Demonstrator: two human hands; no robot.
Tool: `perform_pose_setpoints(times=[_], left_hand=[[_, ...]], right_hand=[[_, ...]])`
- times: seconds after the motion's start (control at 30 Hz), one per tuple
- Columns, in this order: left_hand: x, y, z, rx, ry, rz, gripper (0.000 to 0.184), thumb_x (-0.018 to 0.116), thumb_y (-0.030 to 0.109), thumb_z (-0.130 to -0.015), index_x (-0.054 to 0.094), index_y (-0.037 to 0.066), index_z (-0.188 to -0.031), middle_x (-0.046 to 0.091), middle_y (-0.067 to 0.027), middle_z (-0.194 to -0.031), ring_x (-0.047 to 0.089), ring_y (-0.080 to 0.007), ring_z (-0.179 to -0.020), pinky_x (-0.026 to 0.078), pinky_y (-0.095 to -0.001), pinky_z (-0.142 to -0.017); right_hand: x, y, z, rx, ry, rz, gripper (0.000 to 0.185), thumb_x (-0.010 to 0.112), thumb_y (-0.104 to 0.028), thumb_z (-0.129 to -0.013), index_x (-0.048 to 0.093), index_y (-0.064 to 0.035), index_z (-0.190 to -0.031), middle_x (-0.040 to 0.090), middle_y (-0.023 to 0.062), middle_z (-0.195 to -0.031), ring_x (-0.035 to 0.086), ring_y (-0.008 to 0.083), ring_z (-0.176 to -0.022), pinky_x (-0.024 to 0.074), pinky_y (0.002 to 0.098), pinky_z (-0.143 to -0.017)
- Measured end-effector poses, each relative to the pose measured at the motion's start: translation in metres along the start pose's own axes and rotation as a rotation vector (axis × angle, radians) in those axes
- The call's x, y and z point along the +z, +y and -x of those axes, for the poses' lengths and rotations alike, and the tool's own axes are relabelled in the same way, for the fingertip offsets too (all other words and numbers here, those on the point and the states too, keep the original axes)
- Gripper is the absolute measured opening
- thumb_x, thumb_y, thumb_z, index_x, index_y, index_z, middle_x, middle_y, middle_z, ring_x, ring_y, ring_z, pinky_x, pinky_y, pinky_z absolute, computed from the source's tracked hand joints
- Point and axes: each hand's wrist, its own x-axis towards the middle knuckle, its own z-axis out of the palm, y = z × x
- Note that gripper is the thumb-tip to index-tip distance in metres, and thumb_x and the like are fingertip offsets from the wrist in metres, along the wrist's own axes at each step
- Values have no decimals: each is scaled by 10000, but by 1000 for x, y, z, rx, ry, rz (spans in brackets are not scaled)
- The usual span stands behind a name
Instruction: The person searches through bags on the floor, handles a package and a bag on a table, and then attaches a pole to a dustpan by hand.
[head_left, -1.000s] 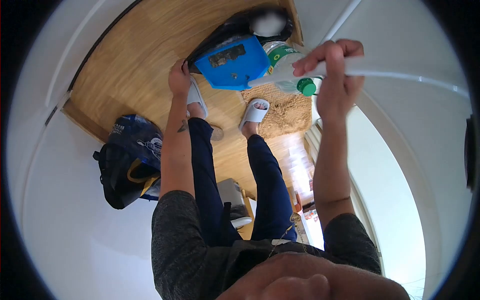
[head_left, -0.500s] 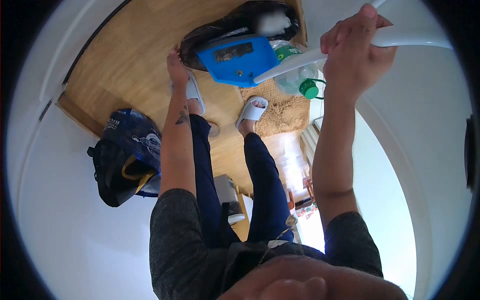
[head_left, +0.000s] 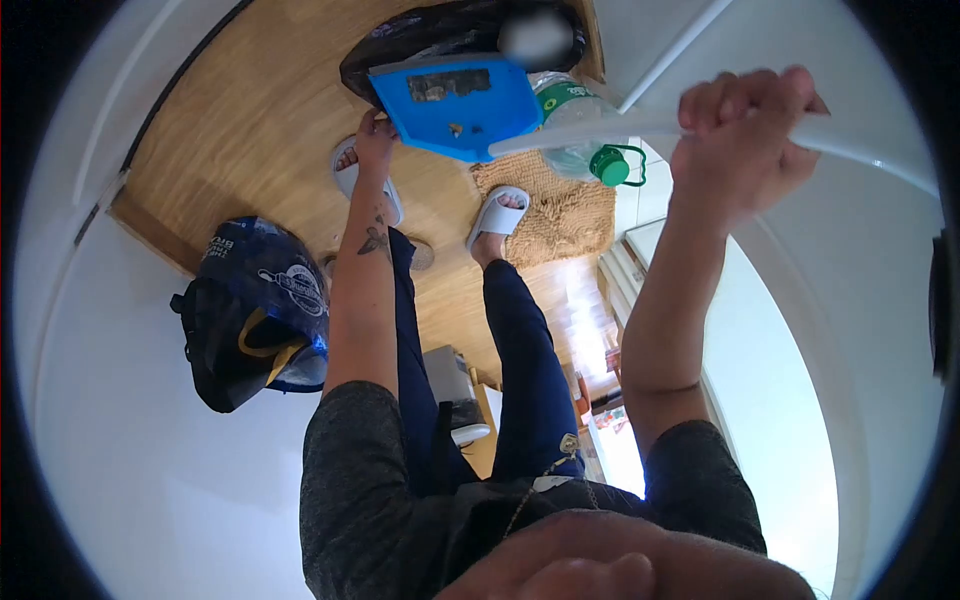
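A blue dustpan point(head_left: 455, 105) with a dark patch and small bits of debris on it is tilted over the mouth of a black plastic bag point(head_left: 400, 42). My right hand point(head_left: 748, 135) is wrapped round its long white handle point(head_left: 600, 132), at the upper right. My left hand point(head_left: 375, 142) is closed at the bag's near edge, beside the left corner of the dustpan; its fingertips are partly hidden. Against the dustpan's right side is a large clear bottle point(head_left: 575, 112) with a green cap. A blurred white thing point(head_left: 535, 38) shows at the bag's right end.
A dark blue and black bag point(head_left: 262, 300) leans by the left wall. My feet in light slippers point(head_left: 497, 218) stand on the wood floor point(head_left: 240, 130), beside a tan shaggy mat point(head_left: 565, 215). A white pole point(head_left: 675, 55) is at the upper right, and a grey box point(head_left: 448, 375) lies beyond my legs.
The dustpan has shifted left from half a second ago. My right hand has moved right and down, still on the handle. My left hand has moved slightly right, and the black bag has shifted left.
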Motion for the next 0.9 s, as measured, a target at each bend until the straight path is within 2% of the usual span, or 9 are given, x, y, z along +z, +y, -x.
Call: perform_pose_setpoints(times=[0.1, 0.23, 0.33, 0.4, 0.5, 0.57, 0.67, 0.83, 0.9], left_hand=[[-4, -3, 5, -16, 46, -102, 345, 417, 147, -902, 399, 38, -1229, 537, -56, -892, 551, -159, -812, 482, -313, -701], [9, 21, 15, -231, 257, 180, 524, 437, 406, -888, 382, 7, -1223, 538, -127, -1014, 575, -232, -861, 471, -402, -726], [18, 47, 34, -145, 172, 196, 637, 482, 484, -855, 359, -7, -1242, 530, -139, -1052, 565, -248, -901, 467, -418, -751], [34, 73, 51, -48, 85, 158, 680, 537, 480, -835, 341, -17, -1256, 537, -141, -1047, 562, -251, -916, 469, -412, -759], [51, 92, 53, 192, 92, -286, 744, 656, 427, -760, 369, -51, -1253, 547, -143, -1052, 559, -269, -920, 476, -390, -764], [47, 84, 20, 426, 128, -626, 753, 736, 351, -687, 424, -71, -1228, 570, -163, -1055, 573, -261, -920, 479, -345, -775], [57, 98, 10, 321, 172, -828, 713, 724, 349, -685, 468, -79, -1195, 597, -178, -1049, 594, -252, -927, 475, -320, -784], [84, 137, 35, 390, 121, -730, 745, 728, 410, -657, 487, -54, -1188, 622, -183, -1019, 609, -246, -933, 471, -336, -795], [99, 153, 38, 491, 150, -739, 758, 729, 433, -642, 495, -39, -1187, 627, -181, -1007, 612, -255, -925, 470, -343, -796]], right_hand=[[-17, -5, 13, 85, 13, -55, 244, 451, -256, -934, 386, -85, -772, 393, 23, -490, 376, 106, -346, 334, 240, -334], [-46, -15, 56, 210, 140, -262, 291, 426, -313, -938, 358, -108, -744, 378, 31, -534, 382, 118, -379, 377, 277, -397], [-78, -17, 85, 214, 112, -251, 309, 415, -328, -935, 336, -115, -726, 395, 47, -604, 436, 159, -468, 450, 360, -584], [-96, -19, 107, 335, 74, -425, 286, 425, -284, -924, 349, -106, -714, 428, 73, -664, 509, 214, -635, 397, 468, -865], [-120, -16, 147, 545, 36, -537, 276, 430, -224, -906, 376, -95, -668, 452, 94, -698, 529, 277, -842, 153, 531, -1067], [-139, -12, 158, 582, 111, -585, 287, 403, -216, -914, 393, -100, -652, 428, 77, -672, 542, 297, -899, 160, 510, -1080], [-157, -5, 165, 581, 154, -670, 296, 402, -226, -923, 405, -97, -656, 451, 92, -692, 533, 323, -981, 171, 481, -1085], [-165, -1, 176, 475, 76, -749, 267, 413, -245, -923, 504, -62, -751, 547, 149, -865, 473, 340, -1127, 186, 466, -1081], [-166, -10, 179, 918, 388, -641, 279, 453, -269, -908, 573, -19, -941, 553, 175, -1079, 437, 307, -1183, 227, 433, -1067]])
